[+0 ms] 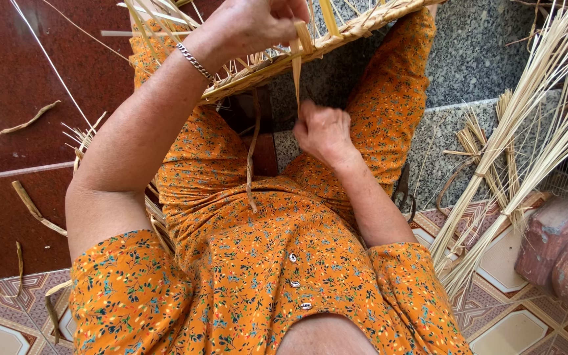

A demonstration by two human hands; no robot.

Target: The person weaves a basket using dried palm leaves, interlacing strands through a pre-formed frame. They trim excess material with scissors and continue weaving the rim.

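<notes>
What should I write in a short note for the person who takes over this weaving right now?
Left hand: closed on the basket rim, holding it on the lap.
Right hand: fist closed on a strip that hangs from the rim, drawn down.
Done: the rim looks braided along the visible edge.
Left: loose strip ends stick out near the left hand. Spare reeds lie on the right; scraps lie on the floor on the left.

Tight quarters over the lap, open floor to the person's left

The woven basket rim [336, 36] blocked the way above the knees, and a bundle of long reeds [520, 144] with a clay pot [560, 253] crowded the right; the dark red floor [27, 72] lay mostly free, bar scattered reed scraps [30, 119].
</notes>
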